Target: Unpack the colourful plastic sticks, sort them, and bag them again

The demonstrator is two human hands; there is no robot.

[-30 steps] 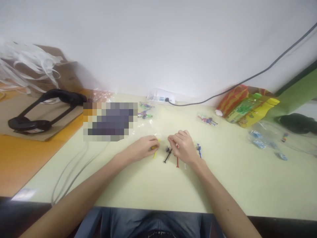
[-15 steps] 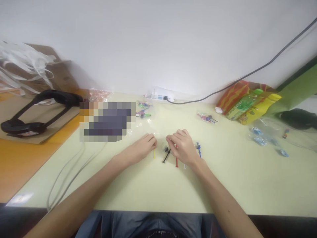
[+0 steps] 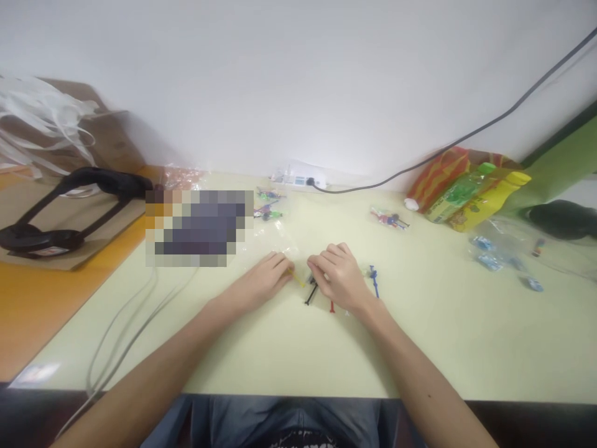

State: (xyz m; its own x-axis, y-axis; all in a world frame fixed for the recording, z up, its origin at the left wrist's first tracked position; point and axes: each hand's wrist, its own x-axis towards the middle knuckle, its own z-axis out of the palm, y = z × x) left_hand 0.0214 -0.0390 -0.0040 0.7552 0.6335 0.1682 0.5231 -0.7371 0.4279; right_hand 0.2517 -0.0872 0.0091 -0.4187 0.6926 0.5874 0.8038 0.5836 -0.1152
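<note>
My left hand is closed in a pinch on a thin yellow plastic stick, which slants down to the right from its fingertips. Just to the right, my right hand has its fingers curled and pressed together; whatever they hold, if anything, is hidden. Under and beside that hand lie a black plastic stick piece, a red one and a white one, each partly covered by the hand. A blue stick piece rests to the right of it, fully in sight.
Small bagged colourful parts lie at the back, one group left and another right. A power strip sits against the wall with a dark cable. Bottles stand right, near blue packets. A black frame and cables are left.
The yellow stick in my left hand has swung from hanging straight down to slanting right, toward my right hand. My right hand has shifted slightly left; the view has moved a little.
</note>
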